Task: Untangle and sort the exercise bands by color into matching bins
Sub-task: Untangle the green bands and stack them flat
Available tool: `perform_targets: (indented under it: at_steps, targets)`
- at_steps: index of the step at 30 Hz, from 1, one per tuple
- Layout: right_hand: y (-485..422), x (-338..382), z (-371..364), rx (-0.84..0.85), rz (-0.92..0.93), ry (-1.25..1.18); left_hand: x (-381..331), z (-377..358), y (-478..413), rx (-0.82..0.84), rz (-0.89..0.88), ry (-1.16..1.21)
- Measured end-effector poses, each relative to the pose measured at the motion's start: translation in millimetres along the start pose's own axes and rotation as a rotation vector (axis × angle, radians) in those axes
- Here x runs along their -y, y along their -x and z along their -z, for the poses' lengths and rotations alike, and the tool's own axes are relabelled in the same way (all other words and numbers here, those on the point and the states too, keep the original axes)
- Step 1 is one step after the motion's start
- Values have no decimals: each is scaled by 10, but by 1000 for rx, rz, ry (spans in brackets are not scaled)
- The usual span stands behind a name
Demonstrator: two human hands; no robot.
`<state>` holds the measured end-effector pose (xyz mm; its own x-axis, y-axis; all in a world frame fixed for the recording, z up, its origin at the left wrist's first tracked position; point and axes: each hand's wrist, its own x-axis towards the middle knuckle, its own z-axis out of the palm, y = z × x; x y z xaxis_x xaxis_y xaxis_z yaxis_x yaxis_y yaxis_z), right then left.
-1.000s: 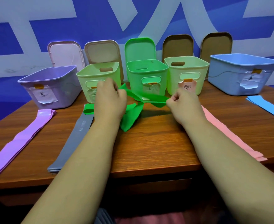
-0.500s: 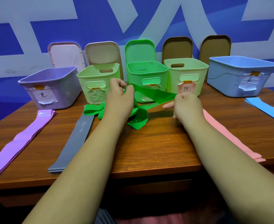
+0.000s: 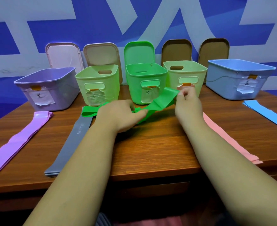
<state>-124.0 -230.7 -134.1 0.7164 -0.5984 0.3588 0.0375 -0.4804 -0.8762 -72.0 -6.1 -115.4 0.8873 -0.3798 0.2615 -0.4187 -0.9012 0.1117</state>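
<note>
A tangled green band (image 3: pixel 162 101) lies in front of the green bin (image 3: pixel 146 82) at the table's middle. My left hand (image 3: pixel 118 114) pinches the bunched part of the band low near the tabletop. My right hand (image 3: pixel 187 101) pinches the band's other end and holds it raised, in front of the pale green bin (image 3: pixel 186 75). A loop of the green band (image 3: pixel 88 111) trails left onto the grey band (image 3: pixel 69 144). Purple bands (image 3: pixel 17 141), pink bands (image 3: pixel 227 136) and blue bands (image 3: pixel 268 115) lie flat on the table.
Five open bins stand in a row at the back: purple bin (image 3: pixel 48 88), pale green bin (image 3: pixel 100 84), the green one, another pale green one, blue bin (image 3: pixel 239 77). Their lids lean on the blue wall behind. The wooden table's front edge (image 3: pixel 150 175) is close to me.
My left hand has dropped toward the tabletop with the bunched band. My right hand has risen and moved right, drawing one end of the green band out longer.
</note>
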Motion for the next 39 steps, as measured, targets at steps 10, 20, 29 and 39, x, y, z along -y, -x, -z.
perform_targets:
  at_steps: [10,20,29,39]
  targets:
    - [60,24,-81,166,69,27,-107,-149,-82,-174,-329,115]
    - [44,9,-115,208,-15,-163,-317,-276,-139,-254,-416,164]
    - [107,74,-78,231,-11,-106,-352,-9,-127,-381,-393,306]
    - [239,244,60,366,-34,-193,-521,1074,-499,-564,-484,281]
